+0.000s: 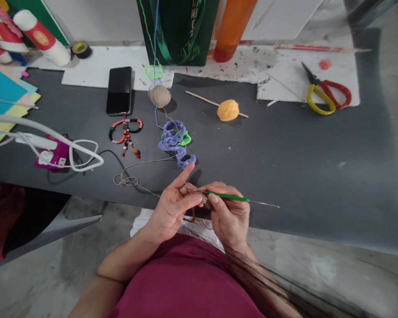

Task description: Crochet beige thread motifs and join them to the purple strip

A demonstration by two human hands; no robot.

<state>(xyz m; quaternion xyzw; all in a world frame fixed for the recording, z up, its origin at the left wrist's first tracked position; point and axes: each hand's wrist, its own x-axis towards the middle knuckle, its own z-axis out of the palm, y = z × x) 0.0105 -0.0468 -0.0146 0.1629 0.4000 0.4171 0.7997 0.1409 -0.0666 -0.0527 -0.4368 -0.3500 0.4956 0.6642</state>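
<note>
A green-handled crochet hook (pixel 228 196) lies between the thumb and fingers of my right hand (pixel 230 216), its thin metal end pointing right. My left hand (pixel 172 205) pinches a small brownish-grey crochet piece (pixel 205 201) just by the hook's other end. The left index finger is raised, with yarn running near it. From there grey yarn (pixel 149 161) loops across the table toward a grey yarn ball (pixel 160 96). Beyond my fingertips sits a purple crocheted strip (pixel 174 137) with a bit of green in it. Fingers partly cover the crochet piece.
A black phone (pixel 119 90) and a beaded bracelet (pixel 124 132) lie to the left, near a magenta box with white cables (pixel 55 152). An orange yarn ball on a stick (pixel 228 110) is farther back. Scissors (pixel 325 90) rest at right. A green bag (pixel 179 33) stands behind.
</note>
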